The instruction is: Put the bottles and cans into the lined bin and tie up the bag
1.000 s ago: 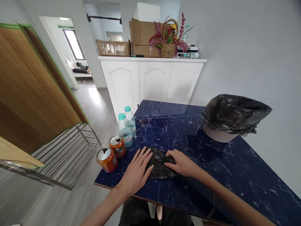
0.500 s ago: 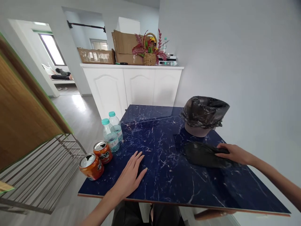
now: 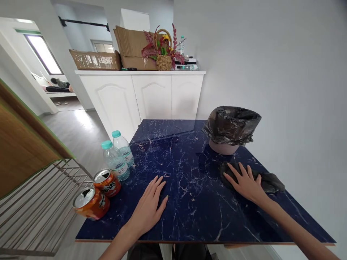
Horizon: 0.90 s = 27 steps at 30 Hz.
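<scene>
A dark blue marbled table (image 3: 189, 216) spreads before me. My left hand (image 3: 148, 209) lies flat on it, fingers stretched, holding nothing. On the right, my right hand (image 3: 248, 186) rests with spread fingers on top of a crumpled black plastic bag (image 3: 272, 183), pressing it against the table. Behind that hand stands a bin (image 3: 223, 147) lined with a black bag (image 3: 230, 126). Left of my left hand are two orange cans (image 3: 92, 204) with opened tops, and two clear bottles (image 3: 118, 164) with turquoise caps beyond them.
A metal rack (image 3: 40, 209) with a wooden panel (image 3: 27, 144) stands left of the table. Behind the table, a white cabinet (image 3: 154, 95) holds cardboard boxes (image 3: 94, 60) and a flower basket (image 3: 164, 63). A person (image 3: 59, 83) lies in the far room.
My right hand has let go of its pinch on the black bag and now lies spread on it. The bag is more bunched up. The view has shifted slightly; my left hand stays flat.
</scene>
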Tool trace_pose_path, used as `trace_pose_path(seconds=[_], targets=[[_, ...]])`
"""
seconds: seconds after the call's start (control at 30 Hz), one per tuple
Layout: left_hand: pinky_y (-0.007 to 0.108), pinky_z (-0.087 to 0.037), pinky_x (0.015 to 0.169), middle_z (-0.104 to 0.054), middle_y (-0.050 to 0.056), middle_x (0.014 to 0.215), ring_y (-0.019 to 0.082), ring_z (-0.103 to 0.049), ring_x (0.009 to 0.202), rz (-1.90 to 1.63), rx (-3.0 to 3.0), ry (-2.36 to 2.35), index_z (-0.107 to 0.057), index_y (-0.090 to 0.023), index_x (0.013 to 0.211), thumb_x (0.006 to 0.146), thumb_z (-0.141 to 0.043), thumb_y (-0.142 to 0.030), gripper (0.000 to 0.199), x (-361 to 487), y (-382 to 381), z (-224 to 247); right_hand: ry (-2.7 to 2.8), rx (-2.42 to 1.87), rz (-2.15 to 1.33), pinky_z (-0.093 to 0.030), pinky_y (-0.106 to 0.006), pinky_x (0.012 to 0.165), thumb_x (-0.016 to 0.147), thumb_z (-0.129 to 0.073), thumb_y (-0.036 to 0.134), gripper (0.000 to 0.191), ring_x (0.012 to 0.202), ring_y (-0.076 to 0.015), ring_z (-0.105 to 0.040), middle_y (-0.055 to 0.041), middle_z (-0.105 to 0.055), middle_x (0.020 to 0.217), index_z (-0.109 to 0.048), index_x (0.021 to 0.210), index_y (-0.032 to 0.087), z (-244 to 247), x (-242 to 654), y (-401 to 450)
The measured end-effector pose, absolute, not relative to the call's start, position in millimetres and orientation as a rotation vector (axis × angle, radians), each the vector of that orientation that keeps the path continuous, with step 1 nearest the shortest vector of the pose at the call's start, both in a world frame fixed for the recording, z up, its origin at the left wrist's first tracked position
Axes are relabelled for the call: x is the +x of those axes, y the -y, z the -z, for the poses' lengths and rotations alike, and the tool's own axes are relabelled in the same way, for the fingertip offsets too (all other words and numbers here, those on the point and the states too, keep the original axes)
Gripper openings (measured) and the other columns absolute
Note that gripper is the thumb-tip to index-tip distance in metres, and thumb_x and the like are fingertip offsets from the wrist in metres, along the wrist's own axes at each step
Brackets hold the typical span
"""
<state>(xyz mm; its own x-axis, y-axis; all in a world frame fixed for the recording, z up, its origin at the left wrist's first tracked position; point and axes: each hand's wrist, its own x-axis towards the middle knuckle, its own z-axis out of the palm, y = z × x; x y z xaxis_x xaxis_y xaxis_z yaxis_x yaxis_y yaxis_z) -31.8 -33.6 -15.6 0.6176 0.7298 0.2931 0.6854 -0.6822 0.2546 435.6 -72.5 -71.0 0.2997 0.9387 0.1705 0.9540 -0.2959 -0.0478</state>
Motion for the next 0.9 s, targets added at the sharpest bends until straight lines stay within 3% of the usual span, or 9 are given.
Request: trace_pose_path(seconds=[0.27, 0.4, 0.47, 0.57, 0.67, 0.9], targets=[[0.061, -0.043, 0.128, -0.039, 0.006, 0.176, 0.035, -0.031, 0.164, -0.587, 2.718, -1.192, -0.037, -0.031, 0.166, 0.112, -0.050, -0.045, 0.057, -27.9, 33.6, 14.2, 1.733, -2.309, 0.116, -0.023, -0.087, 0.118, 0.109, -0.016, 0.068, 0.077, 0.163, -0.0522, -0.020, -0.0200, -0.026, 0.179, -0.040, 0.169, 0.027, 78.8, 432.5, 76.2], [0.060, -0.043, 0.128, -0.039, 0.005, 0.175, 0.033, -0.034, 0.163, -0.584, 2.731, -1.174, -0.035, -0.033, 0.167, 0.112, -0.050, -0.044, 0.058, -32.1, 35.7, 10.6, 1.700, -2.119, 0.236, -0.019, -0.078, 0.127, 0.111, -0.027, 0.062, 0.072, 0.166, -0.0458, -0.014, -0.0180, -0.018, 0.181, -0.039, 0.169, 0.020, 63.1, 388.4, 97.4], [0.058, -0.043, 0.129, -0.040, 0.004, 0.175, 0.032, -0.037, 0.162, -0.566, 2.746, -1.132, -0.036, -0.034, 0.168, 0.112, -0.051, -0.043, 0.058, -39.9, 36.5, 7.6, 1.789, -1.956, 0.210, -0.019, -0.071, 0.132, 0.113, -0.033, 0.055, 0.067, 0.168, -0.0377, -0.012, -0.0109, -0.016, 0.183, -0.027, 0.173, 0.025, 55.1, 355.3, 112.8], [0.055, -0.043, 0.129, -0.042, 0.003, 0.174, 0.029, -0.041, 0.160, -0.539, 2.752, -1.094, -0.037, -0.035, 0.167, 0.111, -0.053, -0.043, 0.059, -56.1, 37.1, 4.3, 1.996, -1.796, -0.079, -0.032, -0.061, 0.133, 0.114, -0.040, 0.051, 0.068, 0.168, -0.0316, -0.018, -0.0015, -0.020, 0.182, -0.015, 0.176, 0.036, 46.5, 313.0, 130.6], [0.053, -0.044, 0.129, -0.043, 0.002, 0.173, 0.028, -0.042, 0.159, -0.559, 2.750, -1.131, -0.036, -0.035, 0.167, 0.111, -0.053, -0.041, 0.059, -67.9, 38.6, 4.4, 2.069, -1.771, -0.254, -0.037, -0.060, 0.131, 0.113, -0.044, 0.053, 0.068, 0.166, -0.0330, -0.023, 0.0017, -0.023, 0.180, -0.019, 0.175, 0.040, 43.5, 294.8, 135.8], [0.054, -0.044, 0.129, -0.045, 0.003, 0.172, 0.028, -0.044, 0.158, -0.585, 2.761, -1.191, -0.040, -0.034, 0.166, 0.111, -0.052, -0.042, 0.056, -64.9, 44.7, 8.1, 2.029, -1.793, -0.234, -0.036, -0.063, 0.131, 0.113, -0.044, 0.054, 0.065, 0.164, -0.0349, -0.024, 0.0006, -0.028, 0.178, -0.029, 0.173, 0.035, 50.5, 297.7, 134.5]])
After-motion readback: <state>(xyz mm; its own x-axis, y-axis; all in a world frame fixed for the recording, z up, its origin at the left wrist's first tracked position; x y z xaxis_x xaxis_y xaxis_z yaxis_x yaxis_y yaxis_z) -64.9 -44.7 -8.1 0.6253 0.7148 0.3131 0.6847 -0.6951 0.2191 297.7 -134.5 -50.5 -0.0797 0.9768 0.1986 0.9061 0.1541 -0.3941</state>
